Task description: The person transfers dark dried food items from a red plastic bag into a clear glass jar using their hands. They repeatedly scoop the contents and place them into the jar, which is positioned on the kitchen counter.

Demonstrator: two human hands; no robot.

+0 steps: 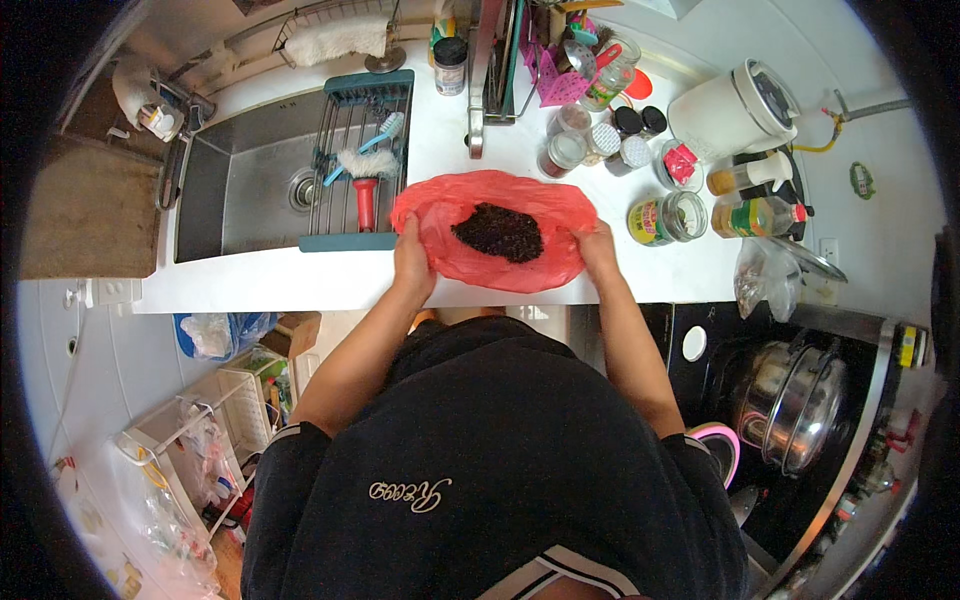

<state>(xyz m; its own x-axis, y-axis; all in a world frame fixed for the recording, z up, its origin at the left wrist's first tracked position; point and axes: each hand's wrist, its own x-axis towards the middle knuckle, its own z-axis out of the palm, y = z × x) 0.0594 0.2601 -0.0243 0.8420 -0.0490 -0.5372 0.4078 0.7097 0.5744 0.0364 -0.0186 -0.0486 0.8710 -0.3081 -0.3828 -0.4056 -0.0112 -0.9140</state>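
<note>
A red plastic bag (495, 281) is spread wide over the white countertop (285, 281) in front of me. Inside it lies a heap of small dark grains (499, 231), too fine to identify. My left hand (413, 259) grips the bag's left edge, just right of the dish rack. At the opposite edge, my right hand (598, 251) pinches the plastic, its fingertips partly hidden in the folds. To the right of that hand stands an open glass jar (667, 219) with a yellow label.
A steel sink (247, 187) with a roll-out dish rack (349, 241) holding brushes is at left. Several spice jars (562, 152), a pink utensil basket (562, 86) and a white canister (727, 109) stand at the back right. Steel pots (795, 405) sit right of my body.
</note>
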